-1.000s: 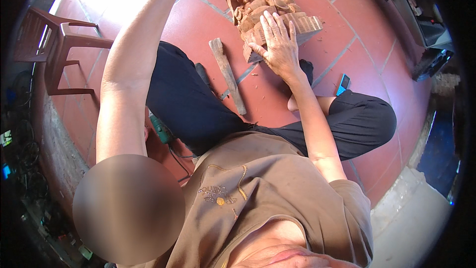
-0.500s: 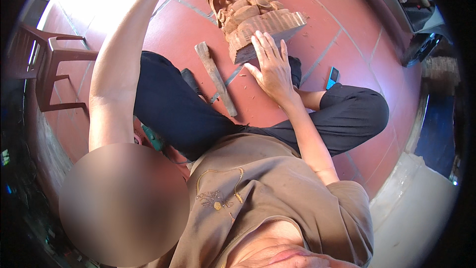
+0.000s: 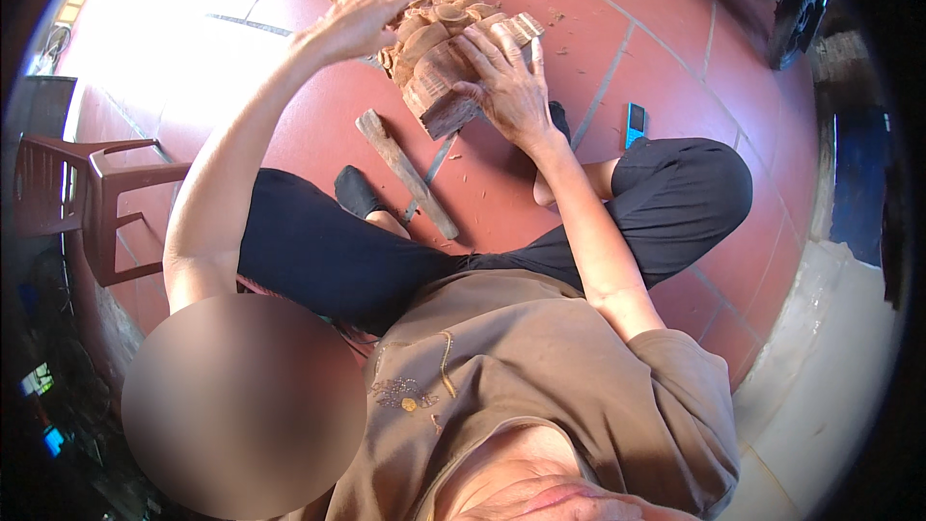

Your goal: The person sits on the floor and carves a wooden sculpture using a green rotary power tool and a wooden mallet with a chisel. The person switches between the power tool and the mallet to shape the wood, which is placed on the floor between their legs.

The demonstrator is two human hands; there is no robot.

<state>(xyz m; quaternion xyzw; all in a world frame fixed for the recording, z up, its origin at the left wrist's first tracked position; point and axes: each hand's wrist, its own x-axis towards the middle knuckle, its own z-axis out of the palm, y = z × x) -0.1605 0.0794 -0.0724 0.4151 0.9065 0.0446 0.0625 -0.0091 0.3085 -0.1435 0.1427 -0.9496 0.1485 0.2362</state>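
A reddish-brown wooden carving (image 3: 424, 37), cut with deep folds and rounded shapes, lies slanted on the floor before me; its far end runs out of the top of the view. My left hand (image 3: 359, 23) reaches across its upper part with the fingers stretched out, seemingly touching the wood. At the near end, my right hand (image 3: 508, 79) rests on the ridged base, fingers spread and the palm against its edge. Both hands look open. Below the base, a rough strip of wood (image 3: 407, 176) lies on the tiles between my legs.
Red floor tiles (image 3: 598, 10) carry scattered wood chips. A small blue phone (image 3: 636, 122) lies beyond my right knee. To the left stands a brown plastic chair (image 3: 106, 183); dark equipment (image 3: 799, 24) is at the far right. My black-trousered legs (image 3: 338, 246) are folded around the work.
The carving has shifted left and turned somewhat in the view. My left hand, earlier mostly out of frame at the top, now shows over it. My right hand has moved further onto the base.
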